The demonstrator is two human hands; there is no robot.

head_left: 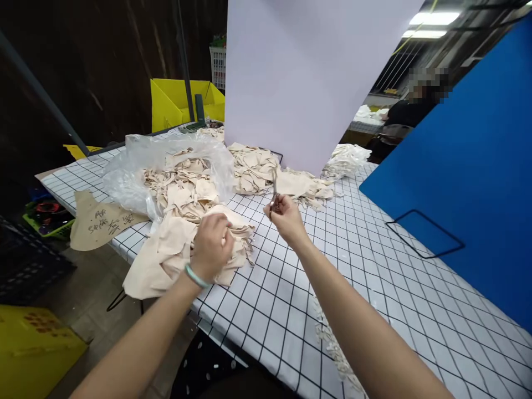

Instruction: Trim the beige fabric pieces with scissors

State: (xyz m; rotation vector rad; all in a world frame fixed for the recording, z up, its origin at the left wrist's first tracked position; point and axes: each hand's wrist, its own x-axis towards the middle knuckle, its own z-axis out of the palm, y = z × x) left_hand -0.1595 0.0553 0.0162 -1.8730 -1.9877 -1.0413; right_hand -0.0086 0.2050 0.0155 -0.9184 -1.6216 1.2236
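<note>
Forearms [349, 302] cross checked tabletop [266, 310] beside blue panel [465, 155], right fingers [285, 203] gripping scissors [274, 191], left fingers' [214, 223] hold unclear.

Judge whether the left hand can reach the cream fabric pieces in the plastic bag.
Likely yes: the left hand is close by, and the plastic bag gapes open, leaving the cream fabric pieces exposed.

Head view faces forward and down, seemingly near the table [266, 310].
</note>
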